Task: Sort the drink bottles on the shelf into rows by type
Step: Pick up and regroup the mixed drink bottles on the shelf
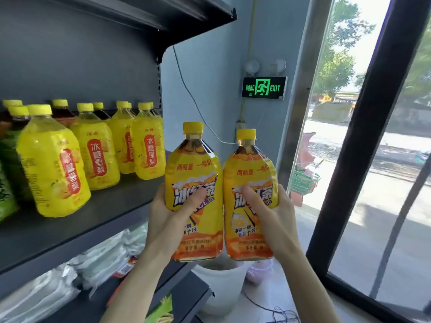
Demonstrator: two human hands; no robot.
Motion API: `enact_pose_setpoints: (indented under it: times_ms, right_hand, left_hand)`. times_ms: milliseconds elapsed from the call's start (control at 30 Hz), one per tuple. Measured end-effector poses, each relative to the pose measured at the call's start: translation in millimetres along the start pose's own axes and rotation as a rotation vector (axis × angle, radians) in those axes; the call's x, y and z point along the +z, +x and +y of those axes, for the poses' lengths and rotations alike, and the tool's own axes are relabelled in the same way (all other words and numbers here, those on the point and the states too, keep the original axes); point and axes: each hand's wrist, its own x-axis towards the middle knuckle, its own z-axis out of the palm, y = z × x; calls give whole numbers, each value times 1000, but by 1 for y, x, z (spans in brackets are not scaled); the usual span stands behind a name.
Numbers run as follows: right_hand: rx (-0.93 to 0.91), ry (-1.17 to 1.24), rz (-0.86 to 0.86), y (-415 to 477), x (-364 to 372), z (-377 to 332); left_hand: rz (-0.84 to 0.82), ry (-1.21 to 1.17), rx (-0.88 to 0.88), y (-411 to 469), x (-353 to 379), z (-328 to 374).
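At the shelf's [70, 229] left end stand green-labelled bottles [5, 190]. Yellow pear-drink bottles [53, 169] run in rows to its right edge, with dark-liquid bottles [61, 113] behind them. Just off the shelf's right front corner, your left hand [168, 220] curls its fingers round one iced tea bottle [193, 164]. Your right hand [272, 210] grips a second iced tea bottle [249, 169]. The two touch side by side, upright in the air. Below them sits a white bucket [221, 283], and packets [105, 255] fill the lower shelf [184, 290]. A lit exit sign [264, 87] hangs on the wall behind, with a window [349, 136] to the right.
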Motion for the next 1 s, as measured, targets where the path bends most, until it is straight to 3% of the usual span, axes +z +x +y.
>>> enact_pose_setpoints:
  times_ms: [300,633,1000]
  right_hand:
    - [3,83,-217,138,7,45]
    - [-1,223,-414,249,94,85]
    - [-4,354,-539,311,149,119]
  left_hand:
    - [207,79,70,87,50,-39]
    - [400,192,166,184,30,-75]
    - [496,337,172,238,20,-103]
